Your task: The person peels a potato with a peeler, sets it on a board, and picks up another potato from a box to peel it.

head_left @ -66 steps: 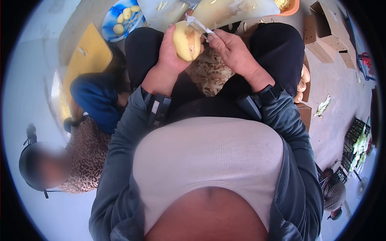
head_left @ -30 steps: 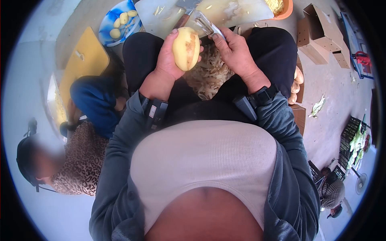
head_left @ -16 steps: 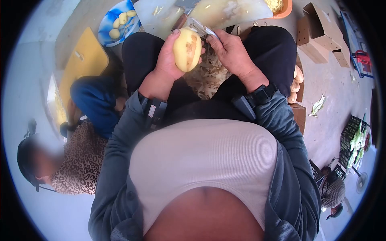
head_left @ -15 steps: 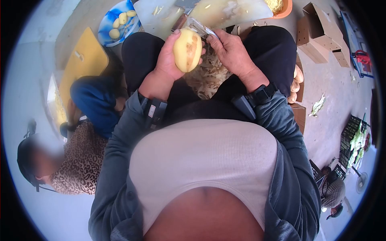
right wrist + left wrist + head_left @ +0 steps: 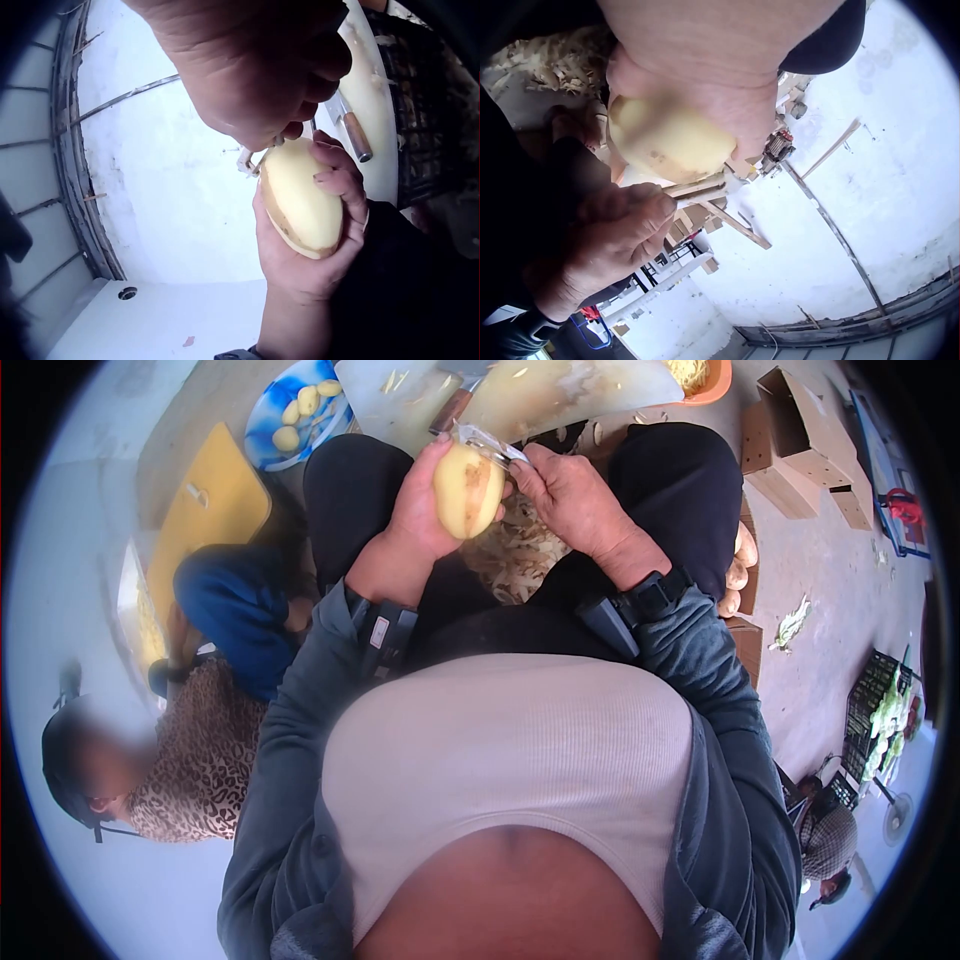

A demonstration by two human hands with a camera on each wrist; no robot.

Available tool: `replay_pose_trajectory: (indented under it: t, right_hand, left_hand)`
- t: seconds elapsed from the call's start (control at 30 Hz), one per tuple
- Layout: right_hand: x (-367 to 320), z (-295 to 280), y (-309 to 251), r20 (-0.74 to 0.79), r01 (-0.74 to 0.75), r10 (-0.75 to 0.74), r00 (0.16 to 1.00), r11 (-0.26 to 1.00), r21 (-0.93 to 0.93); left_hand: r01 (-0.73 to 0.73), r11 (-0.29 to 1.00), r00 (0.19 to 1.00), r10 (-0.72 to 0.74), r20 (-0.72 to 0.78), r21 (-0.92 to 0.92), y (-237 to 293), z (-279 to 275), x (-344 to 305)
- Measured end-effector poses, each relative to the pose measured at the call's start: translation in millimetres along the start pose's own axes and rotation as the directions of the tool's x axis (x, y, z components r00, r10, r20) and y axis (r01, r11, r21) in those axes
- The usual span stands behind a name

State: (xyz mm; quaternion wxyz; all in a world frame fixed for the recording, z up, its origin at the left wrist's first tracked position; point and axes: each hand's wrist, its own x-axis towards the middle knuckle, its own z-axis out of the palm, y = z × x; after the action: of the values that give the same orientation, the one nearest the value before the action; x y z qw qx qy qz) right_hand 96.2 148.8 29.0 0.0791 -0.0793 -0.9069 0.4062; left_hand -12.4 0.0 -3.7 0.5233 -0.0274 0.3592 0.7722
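Note:
A mostly peeled potato [image 5: 468, 490] with a brown strip of skin rests in my left hand [image 5: 417, 510], whose fingers and thumb curl round it. My right hand [image 5: 578, 500] grips a peeler [image 5: 488, 442] by its handle, with the peeler's head at the potato's upper end. In the left wrist view the peeler [image 5: 705, 187] lies along the edge of the potato [image 5: 667, 142]. The right wrist view shows the potato [image 5: 304, 202] between the left hand's fingers [image 5: 349, 180] and palm, with the right hand [image 5: 255, 82] above it.
Peelings [image 5: 515, 555] lie between the knees. Beyond are a cutting board [image 5: 570, 395], a knife [image 5: 452, 410], a blue-white basin [image 5: 265, 430] of peeled potatoes and an orange bowl [image 5: 718, 382]. Cardboard boxes [image 5: 780, 470] and unpeeled potatoes [image 5: 737, 575] are right; another person [image 5: 205, 750] sits left.
The right hand and peeler have shifted slightly left and down against the potato since half a second ago. Earlier, the peeler was lifted off it; the left hand has kept its grip.

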Motion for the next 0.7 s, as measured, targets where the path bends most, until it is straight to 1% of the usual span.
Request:
replay_pose_trajectory:
  t: [0.07, 0.1, 0.17, 0.27, 0.37, 0.43, 0.47, 0.53, 0.7]
  right_hand:
    - [0.6, 1.4, 0.0, 0.001, -0.014, 0.014, 1.000, 0.999, -0.031]
    - [1.5, 2.0, 0.9, -0.010, -0.016, 0.015, 1.000, 0.999, -0.045]
    - [1.9, 2.3, 2.3, -0.022, -0.019, 0.018, 1.000, 0.998, -0.060]
    - [3.0, 2.8, 4.5, -0.034, -0.029, 0.026, 0.999, 0.995, -0.092]
    - [3.5, 2.9, 6.9, -0.034, -0.061, 0.060, 0.998, 0.997, -0.054]
    - [4.1, 2.6, 7.9, -0.053, -0.052, 0.052, 0.997, 0.999, 0.002]
    - [3.9, 3.1, 8.7, -0.052, -0.053, 0.053, 0.997, 0.999, 0.001]
    - [3.5, 3.8, 10.2, -0.011, -0.035, 0.035, 0.999, 0.999, 0.035]
    - [2.3, 6.2, 8.4, 0.008, -0.028, 0.028, 1.000, 0.999, 0.033]
  left_hand:
    - [0.049, 0.997, 0.997, -0.045, 0.066, -0.052, 0.4, -4.4, 2.2]
    - [0.049, 0.997, 0.997, -0.046, 0.064, -0.052, 1.3, -3.5, 1.5]
    - [0.068, 0.997, 0.998, -0.068, 0.002, -0.044, 2.7, -0.3, 0.7]
    - [0.092, 0.996, 0.995, -0.092, 0.023, 0.000, 1.5, -3.8, 1.4]
    - [0.075, 0.997, 0.995, -0.076, 0.059, 0.016, 1.8, -6.0, 3.1]
    - [0.076, 0.997, 0.996, -0.077, 0.044, 0.020, 2.4, -3.4, 1.0]
    - [0.077, 0.997, 0.996, -0.078, 0.032, 0.025, 2.5, -2.7, 0.4]
    - [0.080, 0.996, 0.996, -0.081, 0.031, 0.031, 2.3, -5.7, 0.8]
    - [0.061, 0.998, 0.997, -0.063, 0.034, 0.030, -0.4, -10.4, 0.0]
